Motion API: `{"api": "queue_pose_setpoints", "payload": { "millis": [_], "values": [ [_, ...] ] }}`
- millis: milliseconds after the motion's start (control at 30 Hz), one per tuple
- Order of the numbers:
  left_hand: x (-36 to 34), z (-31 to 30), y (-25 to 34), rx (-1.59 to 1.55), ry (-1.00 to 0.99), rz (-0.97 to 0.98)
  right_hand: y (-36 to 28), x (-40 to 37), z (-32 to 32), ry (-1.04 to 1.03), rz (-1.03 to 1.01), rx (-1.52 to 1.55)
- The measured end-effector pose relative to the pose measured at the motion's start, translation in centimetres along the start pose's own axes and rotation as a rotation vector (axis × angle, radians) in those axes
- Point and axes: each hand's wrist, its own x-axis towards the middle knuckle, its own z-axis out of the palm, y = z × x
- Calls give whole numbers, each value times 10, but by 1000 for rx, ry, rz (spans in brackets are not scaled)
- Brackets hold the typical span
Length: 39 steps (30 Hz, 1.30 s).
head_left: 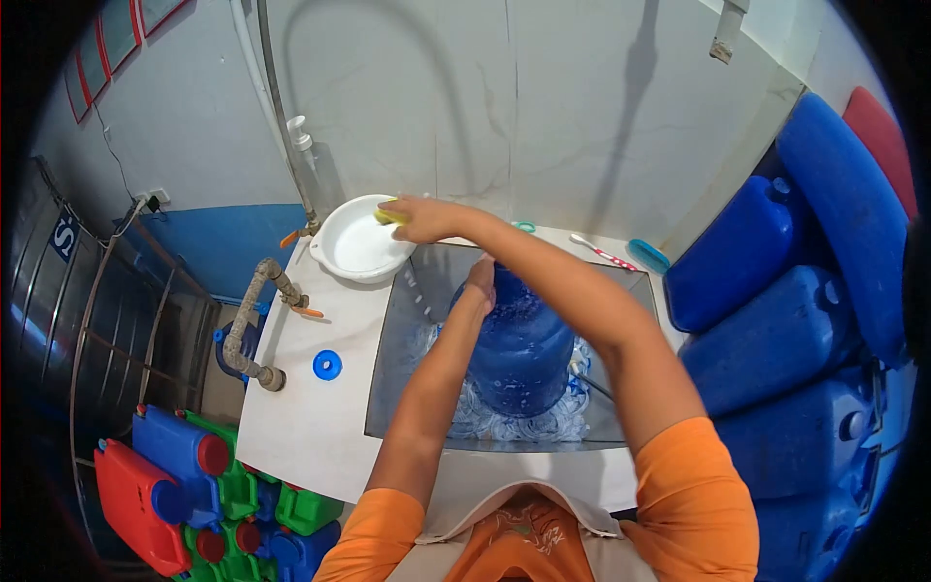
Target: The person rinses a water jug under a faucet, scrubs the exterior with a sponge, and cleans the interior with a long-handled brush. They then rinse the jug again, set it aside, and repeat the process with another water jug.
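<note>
A large round blue jug (519, 364) stands in the grey sink (393, 388), with suds around its base. My left hand (482, 279) is against the upper left side of the jug and steadies it, its fingers partly hidden. Over the right rim of a white basin (357, 242), my right hand (424, 219) is closed on a yellow sponge (390, 215). Whitish, foamy liquid shows inside the basin.
A blue cap (327, 365) lies on the counter near a pipe tap (242, 339). Behind the sink are a pink-and-white brush (606, 254) and a teal brush (649, 256). Blue containers (776, 339) crowd the right; coloured jugs (145, 500) sit lower left.
</note>
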Motion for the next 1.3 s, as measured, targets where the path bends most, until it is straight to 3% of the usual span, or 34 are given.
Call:
{"api": "queue_pose_setpoints", "payload": {
  "millis": [67,133,200,233,300,333,400,433,500,533,600,633,667,733,767,800,833,867,933,1000,1067,1133,1200,1267,1300],
  "values": [
    [3,-6,-8,-14,-57,12,8,13,7,-295,457,-121],
    [19,-23,-23,-85,-23,119,44,4,-14,-862,-2,-838],
    [44,-47,-34,-36,-91,60,67,-40,-46,-607,547,-105],
    [36,-40,-29,-81,-63,34,79,-56,-54,-613,562,-111],
    [9,-17,-11,-126,-41,-42,99,-85,-70,-403,734,223],
    [7,-10,-10,-126,-50,-64,87,-86,-75,-395,756,225],
    [7,-4,-13,158,-30,116,48,-75,-77,-336,1071,17],
    [9,-4,-12,165,-27,95,63,-81,-74,-337,1087,34],
    [16,-2,-5,225,-80,81,105,-85,-68,-533,731,-110],
    [14,0,0,226,-77,71,104,-84,-72,-535,737,-101],
    [11,2,12,358,45,-73,84,-73,-85,-831,56,-544],
    [17,-8,11,207,-219,-85,73,-64,-86,-948,-5,-698],
    [16,-10,13,209,-215,-93,69,-67,-88,-947,-2,-689],
    [16,-10,20,281,-275,-113,64,-72,-94,-718,268,-312],
    [26,-12,9,283,-274,-112,61,-71,-83,-491,709,-14],
    [35,-10,-7,255,43,6,60,-71,-81,-490,708,-12],
    [43,-9,-18,221,359,126,44,-68,-83,-355,928,150],
    [30,-2,-11,222,360,125,41,-68,-84,-212,1141,315],
    [10,3,-4,330,128,52,42,-67,-85,-240,1128,314],
    [18,-2,3,298,44,-35,49,-67,-83,-276,1112,310],
    [25,-3,5,275,-52,-109,79,-71,-77,-497,732,93],
    [18,3,-6,27,276,175,102,-76,-68,-501,641,56],
    [25,-3,-23,85,261,258,107,-73,-72,-500,556,19],
    [9,6,-33,165,340,510,103,-75,-68,-535,504,-91],
    [-7,15,-28,276,306,480,46,-70,-80,-254,1010,174]
  ]
}}
